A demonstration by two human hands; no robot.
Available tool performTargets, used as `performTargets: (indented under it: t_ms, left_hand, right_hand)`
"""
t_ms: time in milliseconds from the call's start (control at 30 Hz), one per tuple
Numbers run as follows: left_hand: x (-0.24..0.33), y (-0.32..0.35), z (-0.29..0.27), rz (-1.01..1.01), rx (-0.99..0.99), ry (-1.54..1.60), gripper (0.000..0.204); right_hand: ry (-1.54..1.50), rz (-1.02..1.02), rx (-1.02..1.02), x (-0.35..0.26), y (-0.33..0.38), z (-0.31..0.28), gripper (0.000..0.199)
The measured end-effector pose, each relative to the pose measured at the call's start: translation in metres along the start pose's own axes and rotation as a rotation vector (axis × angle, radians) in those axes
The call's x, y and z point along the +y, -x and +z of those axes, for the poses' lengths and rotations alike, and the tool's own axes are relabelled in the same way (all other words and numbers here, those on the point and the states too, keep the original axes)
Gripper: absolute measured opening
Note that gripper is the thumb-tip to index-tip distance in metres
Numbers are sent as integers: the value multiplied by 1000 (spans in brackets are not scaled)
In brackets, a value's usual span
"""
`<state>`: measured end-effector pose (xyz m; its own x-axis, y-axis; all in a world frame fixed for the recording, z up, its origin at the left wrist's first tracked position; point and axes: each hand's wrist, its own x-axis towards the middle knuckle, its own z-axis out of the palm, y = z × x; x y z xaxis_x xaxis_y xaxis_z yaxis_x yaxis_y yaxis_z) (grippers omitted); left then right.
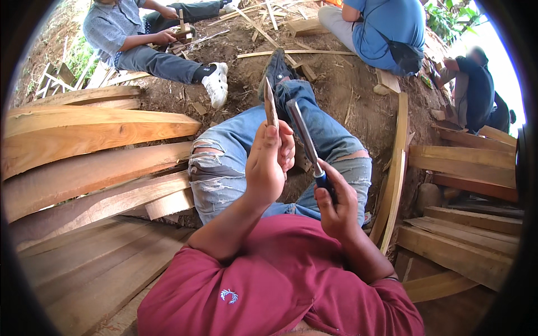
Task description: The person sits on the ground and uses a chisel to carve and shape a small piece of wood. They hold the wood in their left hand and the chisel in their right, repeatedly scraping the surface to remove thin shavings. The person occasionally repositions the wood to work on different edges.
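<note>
Watching centre frame: left hand (268, 165) fingers curled tight round thin wood piece (270, 103), held upright above lap. Right hand (336, 204) fisted on blue handle of chisel (305, 137), blade angled up-left, tip just beside left fingers. My worry: slip drives edge into left fingers or jeans-clad thigh (235, 145) below. Stacked planks (84, 140) left. Seated people upper frame, well apart.

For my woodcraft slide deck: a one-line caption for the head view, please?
Seated among planks, left hand holds a thin wood piece upright, right hand a blue-handled chisel.
</note>
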<state>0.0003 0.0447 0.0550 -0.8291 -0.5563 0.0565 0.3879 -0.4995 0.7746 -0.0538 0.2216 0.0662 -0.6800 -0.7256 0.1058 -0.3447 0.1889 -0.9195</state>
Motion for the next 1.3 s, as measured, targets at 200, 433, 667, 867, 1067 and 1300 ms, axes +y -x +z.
performTargets:
  t_ms: [200,433,667,867,1067,1300]
  left_hand:
    - [4,0,1,-32,64,-2,37]
    - [15,-3,1,-44,75,53,42]
    - [13,0,-5,22,-16,-33,42]
    - [9,5,1,101,-12,-178,37]
    - [-5,6,12,56,45,-108,30]
    - [-6,8,15,25,82,-138,28]
  right_hand:
    - [-246,170,-80,13,6,13,33]
    - [-713,391,-259,4,7,18,32]
    - [-679,428,-295,2,6,23,35]
    - [-699,404,-343,4,11,29,35]
    - [-515,304,-223,11,17,36,36]
    - [-362,246,-181,16,18,33,36]
